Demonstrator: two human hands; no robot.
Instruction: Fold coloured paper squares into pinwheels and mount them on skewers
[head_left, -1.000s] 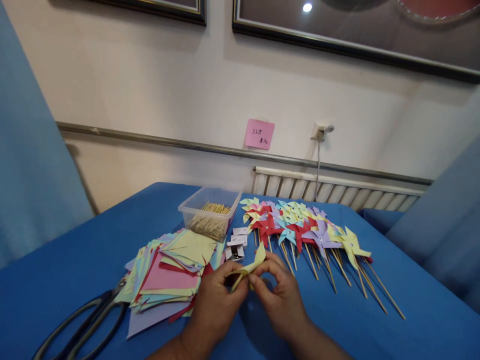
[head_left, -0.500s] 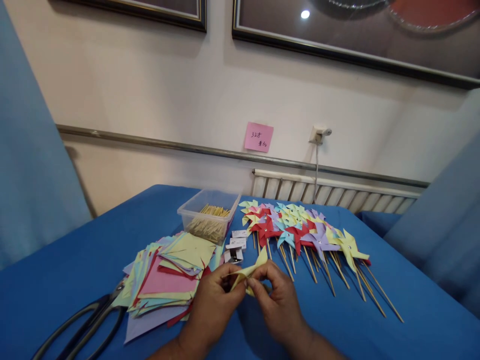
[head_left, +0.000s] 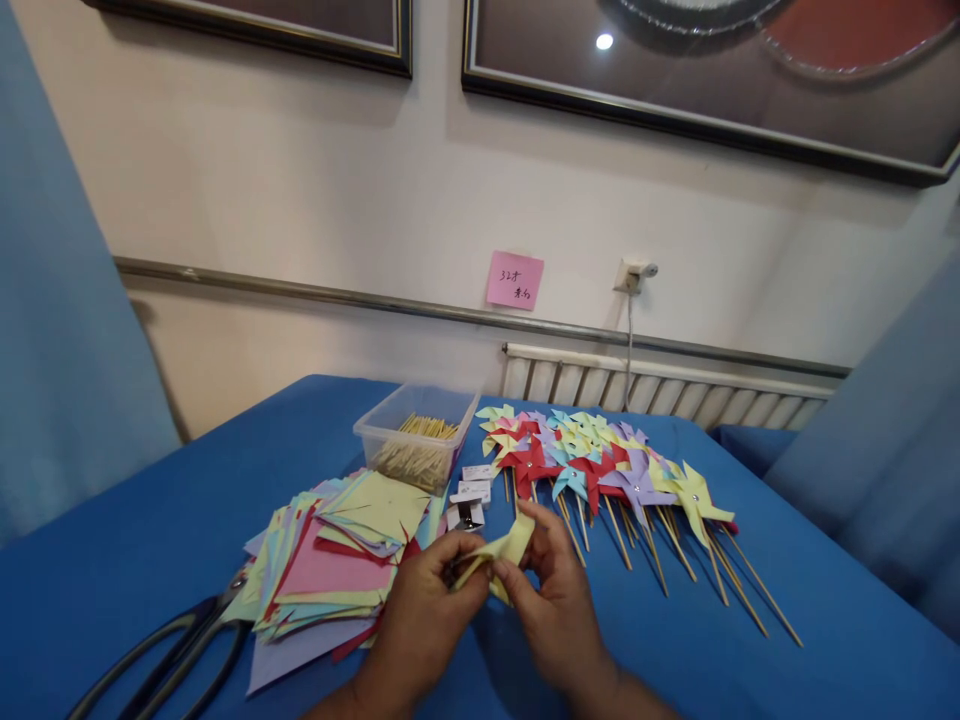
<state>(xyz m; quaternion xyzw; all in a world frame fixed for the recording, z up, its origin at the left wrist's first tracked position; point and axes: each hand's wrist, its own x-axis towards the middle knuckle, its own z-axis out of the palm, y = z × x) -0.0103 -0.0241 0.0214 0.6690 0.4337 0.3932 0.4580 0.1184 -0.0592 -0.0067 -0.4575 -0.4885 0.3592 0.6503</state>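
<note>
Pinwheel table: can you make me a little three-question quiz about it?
1. True or false: both hands pinch the yellow paper piece.
2. What lies left of the stack of colored paper squares? A) scissors B) a cup C) a ruler
3. What fills the clear plastic box?

Key
1. True: left hand and right hand both hold it.
2. A, the scissors.
3. Thin wooden sticks, like those on the finished pinwheels.

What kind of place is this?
Probably a craft table in an ordinary room: finished paper pinwheels, a stack of coloured paper squares, scissors, and a radiator under framed pictures.
</note>
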